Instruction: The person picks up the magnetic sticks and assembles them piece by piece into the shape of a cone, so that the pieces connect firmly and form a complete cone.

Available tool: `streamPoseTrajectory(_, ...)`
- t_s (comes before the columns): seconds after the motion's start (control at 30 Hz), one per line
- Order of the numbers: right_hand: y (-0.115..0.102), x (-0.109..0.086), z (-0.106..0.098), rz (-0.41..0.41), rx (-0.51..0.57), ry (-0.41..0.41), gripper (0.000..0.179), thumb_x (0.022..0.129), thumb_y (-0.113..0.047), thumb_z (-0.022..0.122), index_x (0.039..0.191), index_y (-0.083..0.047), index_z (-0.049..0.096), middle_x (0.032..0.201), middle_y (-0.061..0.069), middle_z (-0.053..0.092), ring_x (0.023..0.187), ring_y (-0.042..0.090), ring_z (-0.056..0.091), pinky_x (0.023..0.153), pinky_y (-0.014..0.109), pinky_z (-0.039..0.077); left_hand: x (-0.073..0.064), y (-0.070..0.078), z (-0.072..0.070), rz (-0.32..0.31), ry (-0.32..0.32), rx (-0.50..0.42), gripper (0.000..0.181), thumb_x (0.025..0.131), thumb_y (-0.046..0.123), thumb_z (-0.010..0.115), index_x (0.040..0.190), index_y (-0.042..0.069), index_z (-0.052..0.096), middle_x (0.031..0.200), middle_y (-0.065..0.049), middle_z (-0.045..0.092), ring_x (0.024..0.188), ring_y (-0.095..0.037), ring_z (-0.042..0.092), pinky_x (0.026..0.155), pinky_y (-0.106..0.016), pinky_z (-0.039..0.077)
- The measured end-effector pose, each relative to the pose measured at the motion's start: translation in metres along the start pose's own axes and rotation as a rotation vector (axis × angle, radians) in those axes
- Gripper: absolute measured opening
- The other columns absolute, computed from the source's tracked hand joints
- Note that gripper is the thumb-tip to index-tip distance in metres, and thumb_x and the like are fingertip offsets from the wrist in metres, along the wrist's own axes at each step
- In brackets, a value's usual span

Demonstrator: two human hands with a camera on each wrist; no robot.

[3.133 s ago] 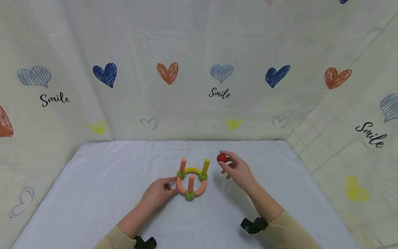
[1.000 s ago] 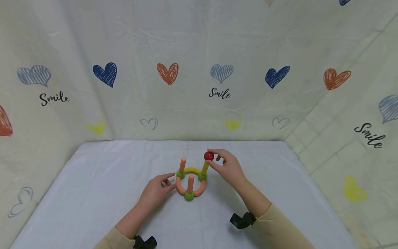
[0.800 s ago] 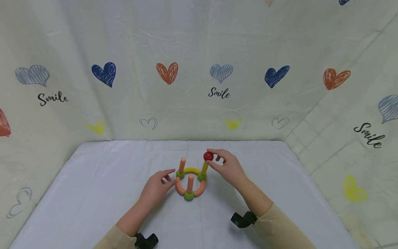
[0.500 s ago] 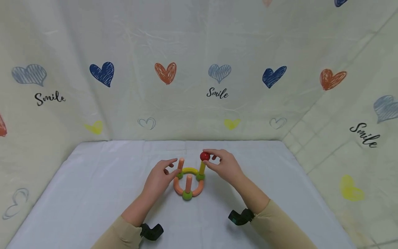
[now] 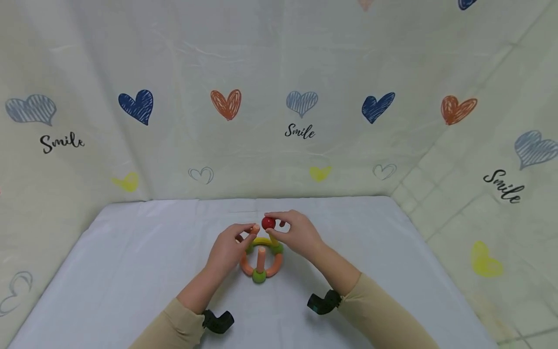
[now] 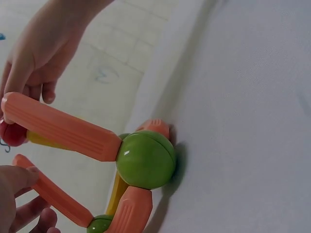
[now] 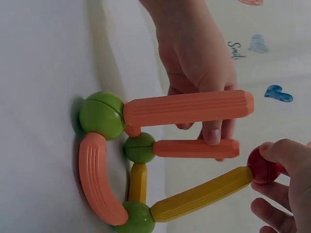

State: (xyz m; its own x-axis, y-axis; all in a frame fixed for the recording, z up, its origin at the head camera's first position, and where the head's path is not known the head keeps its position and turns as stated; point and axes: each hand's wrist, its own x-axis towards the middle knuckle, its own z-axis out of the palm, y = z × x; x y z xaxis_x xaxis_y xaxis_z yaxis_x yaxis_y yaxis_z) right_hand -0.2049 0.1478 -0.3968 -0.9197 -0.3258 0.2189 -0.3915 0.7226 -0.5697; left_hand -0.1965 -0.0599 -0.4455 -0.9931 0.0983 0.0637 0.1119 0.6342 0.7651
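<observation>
In the head view, a magnetic stick-and-ball ring lies on the table, its green balls (image 5: 259,276) linked by orange and yellow curved pieces (image 7: 97,174). Three straight rods rise from it. My left hand (image 5: 226,247) pinches the upper end of the back-left orange rod (image 7: 194,148) between thumb and fingers. With thumb and fingertips my right hand (image 5: 301,235) pinches a red ball (image 5: 268,223), which sits at the tip of the yellow rod (image 7: 204,194). That rod leans inward toward the held orange one. The front orange rod (image 5: 260,260) stands upright, untouched.
A white cloth (image 5: 144,271) covers the table. Behind it hangs a pale curtain (image 5: 261,160) printed with hearts and "Smile". Each wrist wears a black camera mount (image 5: 324,302).
My right hand has brought the red ball leftward onto the yellow rod's tip, and the rod now tilts left. My left hand has moved from the ring's side up to the back-left orange rod.
</observation>
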Motion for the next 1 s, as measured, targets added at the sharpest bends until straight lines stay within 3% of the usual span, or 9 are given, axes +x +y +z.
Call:
streamPoseTrajectory(0.3,-0.005,0.004,0.008,-0.017,-0.002,-0.033,0.041,0.090,-0.029,0.075,0.130,-0.025,0.068,0.107,-0.009,0.068,0.091,0.012,0.055,0.069,0.029,0.049,-0.002,0.002,0.001,0.035,0.003,0.013,0.035,0.093,0.031,0.071,0.128,0.023,0.069,0.114,0.003,0.065,0.091,-0.017,0.057,0.069,-0.028,0.050)
streamPoseTrajectory(0.6,-0.007,0.006,0.009,-0.010,0.047,-0.064,0.042,0.091,-0.028,0.074,0.131,-0.025,0.067,0.112,-0.006,0.068,0.099,0.027,0.060,0.072,0.032,0.049,-0.002,0.001,0.000,0.043,0.021,0.003,0.034,0.093,0.034,0.070,0.127,0.026,0.069,0.112,0.003,0.066,0.089,-0.016,0.056,0.065,-0.028,0.049)
streamPoseTrajectory(0.73,-0.007,0.005,0.009,0.001,0.060,-0.069,0.042,0.091,-0.028,0.074,0.132,-0.025,0.066,0.114,-0.006,0.067,0.100,0.027,0.060,0.071,0.031,0.049,-0.003,0.002,-0.001,0.048,0.023,-0.001,0.035,0.093,0.035,0.070,0.127,0.027,0.069,0.113,0.002,0.066,0.088,-0.016,0.056,0.065,-0.028,0.049)
streamPoseTrajectory(1.0,-0.007,0.004,0.009,0.012,0.086,-0.073,0.042,0.093,-0.028,0.071,0.134,-0.023,0.065,0.115,-0.006,0.067,0.101,0.027,0.059,0.069,0.031,0.050,-0.014,0.003,-0.005,0.037,0.046,-0.011,0.034,0.093,0.033,0.071,0.127,0.027,0.069,0.111,0.005,0.066,0.088,-0.015,0.057,0.064,-0.029,0.049)
